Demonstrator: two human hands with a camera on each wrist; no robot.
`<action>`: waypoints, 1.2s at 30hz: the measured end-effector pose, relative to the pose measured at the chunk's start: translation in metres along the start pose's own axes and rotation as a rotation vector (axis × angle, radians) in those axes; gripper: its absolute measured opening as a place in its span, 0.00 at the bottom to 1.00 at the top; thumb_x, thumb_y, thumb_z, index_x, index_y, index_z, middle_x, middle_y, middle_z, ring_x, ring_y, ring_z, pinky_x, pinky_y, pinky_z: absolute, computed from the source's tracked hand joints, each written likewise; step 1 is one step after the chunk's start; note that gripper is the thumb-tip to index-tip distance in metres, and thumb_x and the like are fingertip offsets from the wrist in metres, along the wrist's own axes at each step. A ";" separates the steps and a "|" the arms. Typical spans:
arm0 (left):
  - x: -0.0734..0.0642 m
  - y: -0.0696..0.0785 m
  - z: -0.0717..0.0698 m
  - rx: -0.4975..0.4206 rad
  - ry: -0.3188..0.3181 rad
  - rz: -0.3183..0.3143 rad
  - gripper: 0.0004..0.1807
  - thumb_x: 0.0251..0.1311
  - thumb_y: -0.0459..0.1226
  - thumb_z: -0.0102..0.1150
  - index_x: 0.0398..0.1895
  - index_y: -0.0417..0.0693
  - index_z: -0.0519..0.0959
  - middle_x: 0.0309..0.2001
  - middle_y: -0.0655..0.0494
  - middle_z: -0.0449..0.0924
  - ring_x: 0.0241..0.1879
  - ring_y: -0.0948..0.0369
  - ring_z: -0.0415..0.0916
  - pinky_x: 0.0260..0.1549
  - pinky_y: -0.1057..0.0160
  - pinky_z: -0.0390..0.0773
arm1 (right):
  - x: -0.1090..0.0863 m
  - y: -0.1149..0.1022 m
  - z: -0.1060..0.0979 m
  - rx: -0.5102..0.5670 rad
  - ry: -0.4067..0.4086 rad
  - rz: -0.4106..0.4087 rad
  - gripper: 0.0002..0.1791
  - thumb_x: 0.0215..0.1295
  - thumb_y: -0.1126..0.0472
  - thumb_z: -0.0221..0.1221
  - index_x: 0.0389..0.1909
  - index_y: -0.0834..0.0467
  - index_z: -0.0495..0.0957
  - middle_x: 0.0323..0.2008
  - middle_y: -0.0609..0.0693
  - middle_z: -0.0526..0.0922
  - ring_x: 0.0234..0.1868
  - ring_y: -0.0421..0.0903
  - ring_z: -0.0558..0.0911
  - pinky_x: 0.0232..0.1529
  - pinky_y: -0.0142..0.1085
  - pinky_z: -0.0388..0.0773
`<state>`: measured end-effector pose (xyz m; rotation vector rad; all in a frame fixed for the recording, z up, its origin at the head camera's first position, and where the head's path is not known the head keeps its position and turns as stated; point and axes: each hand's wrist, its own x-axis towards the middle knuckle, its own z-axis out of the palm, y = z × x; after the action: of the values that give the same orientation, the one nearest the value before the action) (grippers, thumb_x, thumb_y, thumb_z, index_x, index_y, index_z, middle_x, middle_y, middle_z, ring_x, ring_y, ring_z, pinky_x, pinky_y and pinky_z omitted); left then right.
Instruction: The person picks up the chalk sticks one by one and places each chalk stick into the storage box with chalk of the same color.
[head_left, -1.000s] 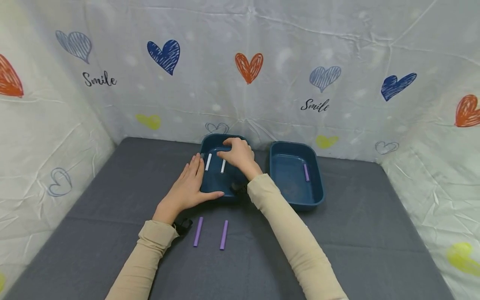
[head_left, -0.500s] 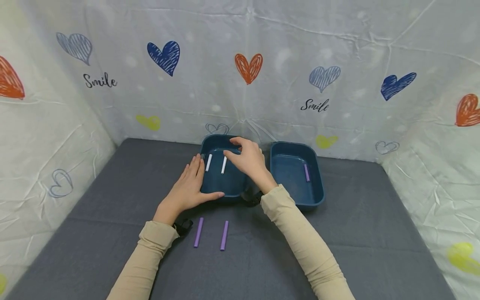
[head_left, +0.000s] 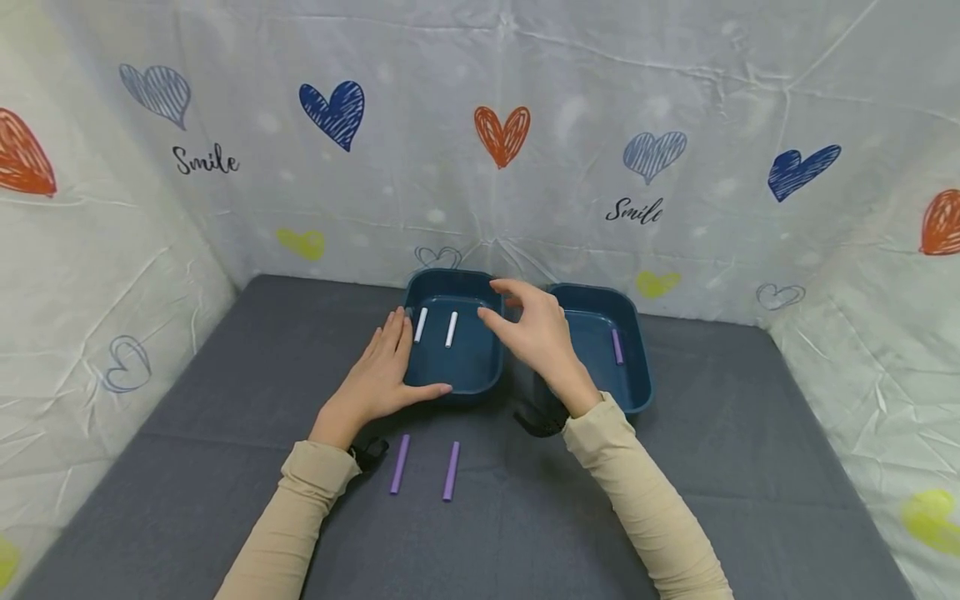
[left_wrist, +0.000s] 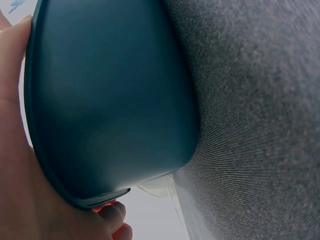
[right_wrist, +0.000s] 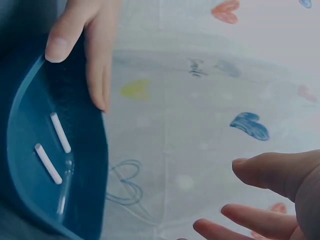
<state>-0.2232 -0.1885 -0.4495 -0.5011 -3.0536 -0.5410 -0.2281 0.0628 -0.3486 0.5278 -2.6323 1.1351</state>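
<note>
In the head view two white chalk sticks, one left (head_left: 421, 325) and one right (head_left: 451, 329), lie apart on the floor of the left blue tray (head_left: 457, 371). My left hand (head_left: 372, 372) rests on that tray's near left corner, thumb along the front rim and straight fingers along the left side. The left wrist view shows the tray's outer wall (left_wrist: 110, 90) close up. Above the gap between the trays hovers my right hand (head_left: 540, 333), thumb and fingers apart, holding nothing. In the right wrist view both chalk sticks (right_wrist: 60, 132) lie clear of it.
A purple chalk stick (head_left: 617, 346) lies in the right blue tray (head_left: 600, 325), partly hidden behind my right hand. Two more purple sticks, one left (head_left: 400, 464) and one right (head_left: 451, 472), lie on the grey cloth (head_left: 510, 533) in front. A heart-printed curtain (head_left: 420, 192) hangs behind.
My right hand has left the right white chalk stick and moved rightward out over the left tray's right rim. The stick stays on the tray floor. My left hand keeps its place.
</note>
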 end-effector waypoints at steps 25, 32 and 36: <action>-0.002 -0.001 0.000 -0.003 0.012 0.012 0.73 0.48 0.78 0.49 0.78 0.32 0.35 0.78 0.39 0.25 0.78 0.46 0.26 0.73 0.43 0.39 | -0.078 0.060 -0.048 0.262 0.123 -0.119 0.21 0.64 0.64 0.66 0.59 0.57 0.80 0.54 0.51 0.82 0.54 0.48 0.81 0.62 0.47 0.73; -0.001 -0.001 0.001 -0.009 0.012 0.013 0.74 0.48 0.79 0.50 0.77 0.32 0.35 0.78 0.39 0.25 0.78 0.46 0.26 0.73 0.42 0.40 | -0.104 0.059 -0.070 0.312 0.123 -0.133 0.18 0.63 0.74 0.63 0.55 0.68 0.79 0.52 0.62 0.82 0.52 0.56 0.81 0.58 0.39 0.76; 0.000 0.000 0.002 -0.009 0.009 0.016 0.74 0.47 0.79 0.49 0.78 0.32 0.35 0.78 0.42 0.22 0.77 0.46 0.26 0.73 0.42 0.40 | -0.117 0.070 -0.076 0.325 0.142 -0.132 0.17 0.64 0.75 0.61 0.55 0.70 0.78 0.52 0.64 0.81 0.52 0.50 0.81 0.56 0.32 0.76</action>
<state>-0.2233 -0.1881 -0.4515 -0.5214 -3.0377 -0.5556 -0.1451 0.1910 -0.3829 0.6429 -2.2688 1.5062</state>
